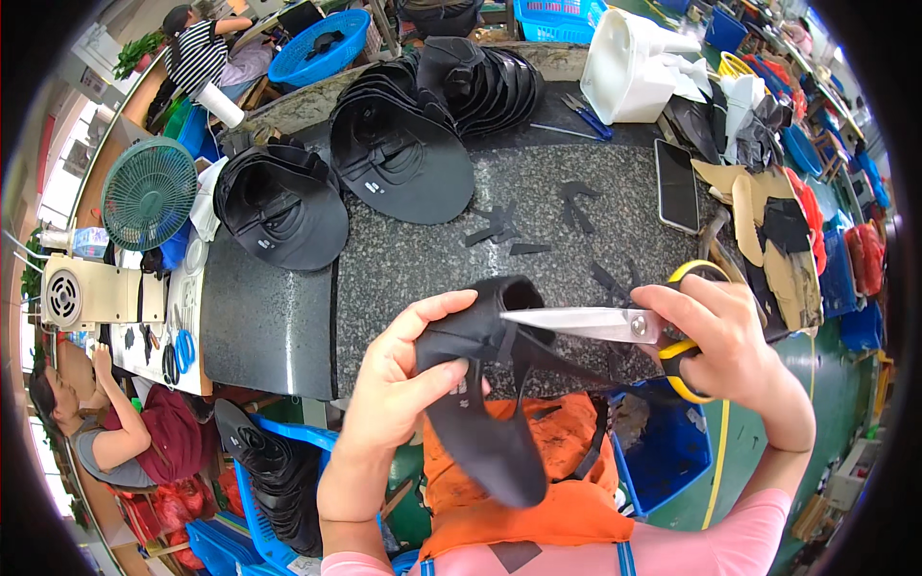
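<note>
My left hand (408, 370) is closed on a black shoe upper (490, 446), thumb on its near face and fingers behind. The upper hangs tilted above the front edge of the table, its rounded toe toward me. In my right hand (720, 336) is a pair of scissors (586, 324) with yellow and black handles. The blades point left and their tips lie at the upper's top part, by a strap. Whether they touch the material I cannot tell. A dark strip stretches from the upper toward my right hand. Beneath my arms is an orange apron (538, 514).
Stacks of black uppers (403, 182) stand at the table's far left. Small black scraps (495, 230) lie mid-table. A phone (677, 187), blue snips (591, 120) and a white container (629, 72) sit far right. Blue bins (672, 461) stand below. Co-workers (120, 437) sit at left.
</note>
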A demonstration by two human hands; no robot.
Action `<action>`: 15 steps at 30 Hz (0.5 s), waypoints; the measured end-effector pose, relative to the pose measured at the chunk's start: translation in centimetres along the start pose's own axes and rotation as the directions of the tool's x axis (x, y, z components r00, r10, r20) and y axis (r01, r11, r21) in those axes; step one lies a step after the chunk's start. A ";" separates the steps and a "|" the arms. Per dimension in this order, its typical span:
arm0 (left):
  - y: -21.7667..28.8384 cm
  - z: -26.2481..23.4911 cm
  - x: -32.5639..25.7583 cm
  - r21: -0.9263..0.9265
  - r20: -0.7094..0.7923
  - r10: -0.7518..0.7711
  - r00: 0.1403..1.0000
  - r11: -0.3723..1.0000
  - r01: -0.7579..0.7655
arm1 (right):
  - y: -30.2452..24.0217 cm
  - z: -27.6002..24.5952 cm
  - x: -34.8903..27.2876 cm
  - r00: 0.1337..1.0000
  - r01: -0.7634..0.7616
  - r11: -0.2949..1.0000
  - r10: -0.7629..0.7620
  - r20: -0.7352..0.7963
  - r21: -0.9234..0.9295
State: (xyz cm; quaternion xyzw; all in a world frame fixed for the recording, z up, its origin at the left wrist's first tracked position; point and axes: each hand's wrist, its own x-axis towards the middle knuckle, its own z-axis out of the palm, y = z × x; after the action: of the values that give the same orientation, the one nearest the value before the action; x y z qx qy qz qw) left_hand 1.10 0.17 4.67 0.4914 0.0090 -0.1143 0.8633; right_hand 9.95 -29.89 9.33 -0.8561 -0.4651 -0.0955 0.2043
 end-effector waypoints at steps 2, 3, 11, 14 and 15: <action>-0.7 0.4 0.1 0.070 -0.088 0.116 0.989 0.991 -0.110 | -1.5 -0.1 0.0 0.997 -0.065 0.998 0.066 -0.028 0.027; -1.0 1.0 0.1 0.070 -0.092 0.121 0.988 0.991 -0.115 | -2.2 -0.7 0.1 0.999 -0.040 0.995 0.040 0.002 -0.089; -1.8 3.2 0.3 0.136 -0.326 0.294 0.899 0.955 -0.263 | -3.2 1.1 -0.3 0.994 -0.110 0.936 0.105 -0.034 -0.335; -2.4 3.1 0.3 0.088 -0.331 0.301 0.894 0.954 -0.288 | -3.6 1.6 -0.6 0.990 -0.144 0.944 0.134 -0.051 -0.298; -2.6 3.1 0.1 0.116 -0.309 0.309 0.900 0.951 -0.286 | -3.6 1.7 -0.7 0.986 -0.167 0.947 0.158 -0.054 -0.275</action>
State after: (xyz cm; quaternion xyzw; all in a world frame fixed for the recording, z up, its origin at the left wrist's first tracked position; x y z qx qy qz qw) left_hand 0.40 -3.82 4.06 0.5279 0.0715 0.1009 0.8403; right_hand 6.54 -27.91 8.53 -0.9101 -0.3716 -0.1564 0.0962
